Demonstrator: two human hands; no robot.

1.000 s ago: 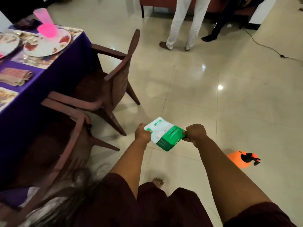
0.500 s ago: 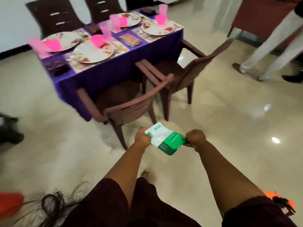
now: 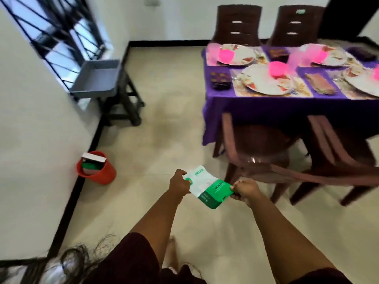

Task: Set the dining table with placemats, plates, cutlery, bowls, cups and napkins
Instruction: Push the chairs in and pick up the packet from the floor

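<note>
2 arms reach forward over the floor; the left hand point(image 3: 180, 181) and right hand point(image 3: 245, 191) each pinch an end of the green-and-white packet point(image 3: 207, 188).

Dark maroon short sleeves point(image 3: 131, 257); bare forearms; bare foot point(image 3: 171, 256); loose dark hair point(image 3: 82, 257)

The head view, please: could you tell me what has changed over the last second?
The view has swung left: the dining table, first at the left edge, now sits upper right, and a red bin and grey tray by the wall have come into sight. Nothing was taken or let go: the left hand and right hand still pinch the green-and-white packet by opposite edges.
</note>
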